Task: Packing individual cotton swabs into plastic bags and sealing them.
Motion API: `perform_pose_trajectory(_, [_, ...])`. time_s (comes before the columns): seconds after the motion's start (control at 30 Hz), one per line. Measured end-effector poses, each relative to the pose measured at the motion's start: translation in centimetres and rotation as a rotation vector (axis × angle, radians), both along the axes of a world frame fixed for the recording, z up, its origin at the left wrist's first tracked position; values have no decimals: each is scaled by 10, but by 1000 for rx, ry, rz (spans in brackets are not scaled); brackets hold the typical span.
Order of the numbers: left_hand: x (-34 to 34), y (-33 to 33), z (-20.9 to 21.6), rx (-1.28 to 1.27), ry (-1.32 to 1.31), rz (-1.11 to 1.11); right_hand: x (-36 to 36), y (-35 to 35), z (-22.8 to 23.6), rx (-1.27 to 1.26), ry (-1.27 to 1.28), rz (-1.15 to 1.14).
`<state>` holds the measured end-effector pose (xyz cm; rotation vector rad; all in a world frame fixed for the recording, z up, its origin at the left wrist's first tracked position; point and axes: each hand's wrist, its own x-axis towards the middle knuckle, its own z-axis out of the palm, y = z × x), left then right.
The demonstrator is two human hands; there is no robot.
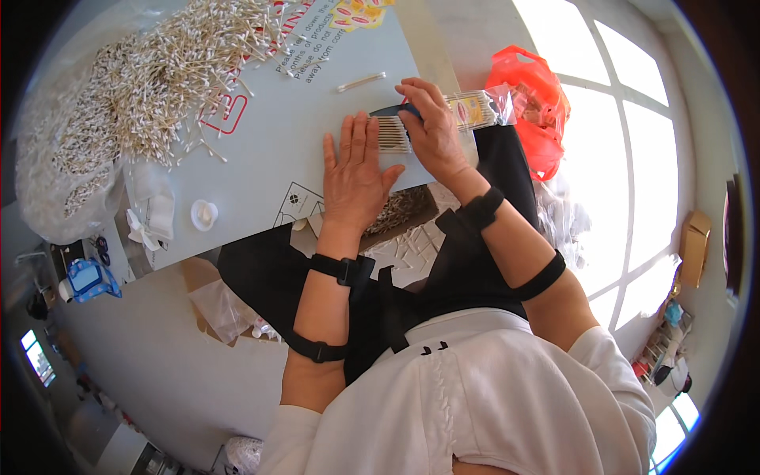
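My left hand point(356, 170) lies flat on the light grey tabletop point(261, 170), fingers stretched forward. Its fingertips rest against the left ends of a neat row of cotton swabs point(392, 134). On the other side of that row, my right hand point(438, 134) curls with thumb and forefinger around a dark blue curved strip point(393, 110); its full shape is hidden. Beyond the right hand, a clear packet of cotton swabs point(473, 109) with a yellow label reaches the table's right edge. One loose cotton swab point(362, 81) lies above my left fingers.
A large heap of cotton swabs point(170, 75) spills from a clear plastic bag point(47, 178) at the far left. Yellow labels point(358, 13) lie at the back. A small white dish point(203, 214) stands near the front edge. A red plastic bag point(529, 111) hangs at the right.
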<state>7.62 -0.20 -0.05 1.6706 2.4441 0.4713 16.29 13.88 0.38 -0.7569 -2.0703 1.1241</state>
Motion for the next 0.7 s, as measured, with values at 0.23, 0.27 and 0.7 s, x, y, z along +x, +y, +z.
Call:
perform_pose_trajectory(0.23, [0, 2, -1, 26, 28, -5, 36, -3, 5, 531, -421, 326])
perform_pose_trajectory(0.27, [-1, 3, 0, 28, 27, -4, 36, 2, 4, 592, -442, 382])
perform_pose_trajectory(0.7, [13, 5, -2, 22, -3, 28, 32, 32, -7, 880, -429, 504])
